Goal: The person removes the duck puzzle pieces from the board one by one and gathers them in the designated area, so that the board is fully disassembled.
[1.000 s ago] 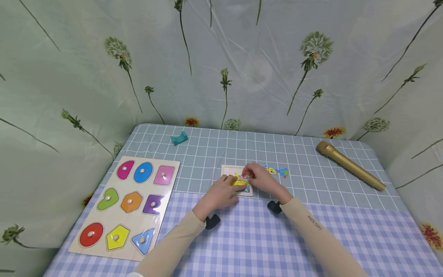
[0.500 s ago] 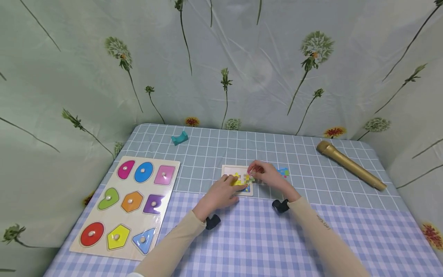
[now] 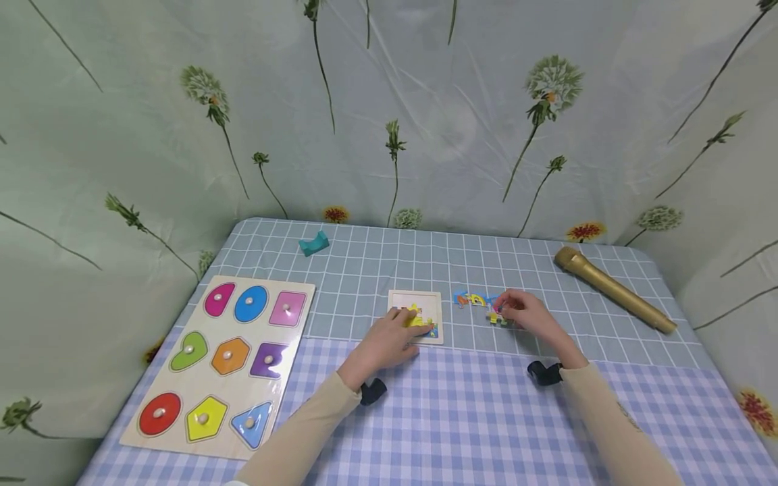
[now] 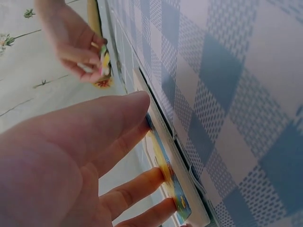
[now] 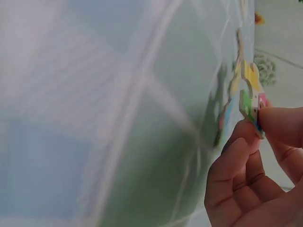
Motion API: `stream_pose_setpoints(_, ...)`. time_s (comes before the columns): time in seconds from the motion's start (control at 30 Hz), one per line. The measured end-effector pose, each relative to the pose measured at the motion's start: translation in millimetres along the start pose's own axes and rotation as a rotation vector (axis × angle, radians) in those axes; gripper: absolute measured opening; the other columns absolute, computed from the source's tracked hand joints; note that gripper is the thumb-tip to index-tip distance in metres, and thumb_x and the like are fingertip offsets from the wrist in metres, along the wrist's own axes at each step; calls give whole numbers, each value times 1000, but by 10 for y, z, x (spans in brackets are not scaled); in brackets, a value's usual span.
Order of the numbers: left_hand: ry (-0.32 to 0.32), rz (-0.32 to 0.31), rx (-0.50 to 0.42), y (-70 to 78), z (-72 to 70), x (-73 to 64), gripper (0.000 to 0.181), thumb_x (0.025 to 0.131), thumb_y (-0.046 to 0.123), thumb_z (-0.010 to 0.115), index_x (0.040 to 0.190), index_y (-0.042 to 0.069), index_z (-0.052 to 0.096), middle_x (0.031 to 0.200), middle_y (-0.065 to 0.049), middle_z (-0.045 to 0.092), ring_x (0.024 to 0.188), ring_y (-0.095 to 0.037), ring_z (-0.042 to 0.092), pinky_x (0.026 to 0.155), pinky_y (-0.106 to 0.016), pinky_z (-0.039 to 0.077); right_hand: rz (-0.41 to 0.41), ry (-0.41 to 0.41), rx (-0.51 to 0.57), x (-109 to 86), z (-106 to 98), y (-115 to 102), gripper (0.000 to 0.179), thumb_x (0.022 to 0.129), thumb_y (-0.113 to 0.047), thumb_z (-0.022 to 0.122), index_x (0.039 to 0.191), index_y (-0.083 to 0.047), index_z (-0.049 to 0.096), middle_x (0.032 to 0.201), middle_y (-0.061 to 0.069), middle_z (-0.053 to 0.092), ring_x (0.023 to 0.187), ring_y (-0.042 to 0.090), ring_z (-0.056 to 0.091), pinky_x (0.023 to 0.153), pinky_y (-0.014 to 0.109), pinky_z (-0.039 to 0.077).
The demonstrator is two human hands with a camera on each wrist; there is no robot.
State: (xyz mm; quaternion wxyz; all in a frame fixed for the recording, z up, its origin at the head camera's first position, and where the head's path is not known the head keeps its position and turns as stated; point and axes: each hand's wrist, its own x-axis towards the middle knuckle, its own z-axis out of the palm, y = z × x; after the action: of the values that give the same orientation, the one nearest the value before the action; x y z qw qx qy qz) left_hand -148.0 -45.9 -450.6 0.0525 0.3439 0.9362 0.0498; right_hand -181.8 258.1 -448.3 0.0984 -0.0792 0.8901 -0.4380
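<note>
In the head view my left hand [image 3: 385, 341] rests its fingertips on yellow and blue puzzle pieces [image 4: 176, 182] lying in the lower part of a small wooden puzzle tray [image 3: 419, 298]. The upper part of that tray shows its pale base. Off to the right, my right hand [image 3: 535, 318] pinches a green, yellow and pink puzzle piece [image 5: 251, 99] between thumb and fingers, held above the cloth. Just beyond it lie loose puzzle pieces [image 3: 475, 299] in blue, yellow and orange, partly covered by the hand.
A large wooden shape board [image 3: 298, 364] with several knobbed coloured shapes lies on the left. At the back left sits a teal curved block [image 3: 314, 244]. A gold microphone [image 3: 614, 289] lies at the right. Flower-printed curtains [image 3: 456, 135] surround the table.
My right hand has lifted the puzzle piece out of the tray and carried it right, to the loose pieces. My left hand stays in place on the tray.
</note>
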Motion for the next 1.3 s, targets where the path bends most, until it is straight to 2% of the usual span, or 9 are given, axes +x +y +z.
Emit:
stream_pose_setpoints(0.17, 5, -5, -3, -5, 1, -2, 44, 94, 32, 61, 137, 29, 54, 134, -13, 48, 112, -29, 48, 82, -39, 48, 32, 14, -65, -42, -6, 103, 14, 86, 5, 56, 99, 4, 63, 81, 8, 55, 72, 18, 49, 57, 28, 46)
stream_pose_setpoints(0.4, 29, 7, -22, -24, -9, -2, 44, 92, 32, 64, 135, 29, 57, 129, -13, 48, 108, -29, 49, 82, -39, 48, -57, 92, -229, -35, 58, 78, 9, 84, 6, 58, 88, 0, 64, 78, 7, 58, 71, 18, 49, 60, 31, 41)
stream_pose_setpoints(0.53, 27, -3, -83, -48, -2, -14, 45, 92, 30, 65, 135, 29, 57, 128, -17, 44, 109, -29, 47, 85, -40, 47, -77, 120, -300, -38, 87, 17, 7, 81, 6, 60, 84, 0, 62, 73, 6, 56, 69, 20, 48, 62, 33, 40)
stream_pose_setpoints(0.63, 8, -9, -150, -81, 8, -34, 44, 93, 29, 63, 136, 28, 56, 130, -19, 41, 113, -29, 44, 89, -41, 45, -77, 112, -354, -37, 102, -11, 6, 81, 6, 62, 83, 0, 61, 72, 7, 52, 69, 21, 46, 61, 34, 38)
stream_pose_setpoints(0.77, -21, -11, -227, -125, 4, -66, 43, 94, 28, 62, 136, 24, 57, 134, -18, 42, 118, -29, 44, 94, -41, 43, -87, 116, -396, -30, 117, -36, 8, 79, 5, 65, 81, -1, 60, 71, 6, 48, 69, 22, 44, 60, 34, 36)
stream_pose_setpoints(0.93, -39, -12, -249, -135, -20, -88, 41, 94, 26, 61, 135, 21, 58, 137, -16, 42, 123, -31, 41, 101, -44, 37, -177, 130, -328, 39, 232, -143, 13, 75, 10, 63, 81, 0, 60, 73, 5, 52, 69, 20, 46, 61, 33, 39)
stream_pose_setpoints(1.1, -61, -56, -272, -123, -28, -84, 41, 95, 28, 59, 136, 23, 57, 142, -15, 39, 131, -35, 33, 105, -51, 30, -227, 27, -185, 170, 523, -367, 14, 79, 9, 61, 92, 2, 62, 82, 10, 60, 73, 18, 53, 65, 31, 46)
stream_pose_setpoints(1.2, -51, -61, -258, -124, -13, -79, 41, 95, 28, 60, 136, 24, 57, 139, -17, 40, 125, -32, 39, 100, -47, 37, -247, -39, -135, 246, 703, -498, 17, 82, 7, 61, 98, 3, 64, 89, 10, 62, 76, 18, 55, 69, 31, 47)
stream_pose_setpoints(1.3, -25, -43, -233, -128, 2, -81, 40, 94, 27, 61, 134, 25, 58, 128, -18, 43, 110, -27, 45, 88, -39, 44, -254, -75, -135, 314, 848, -597, 20, 83, 6, 60, 102, 2, 65, 92, 6, 62, 79, 17, 55, 71, 31, 47)
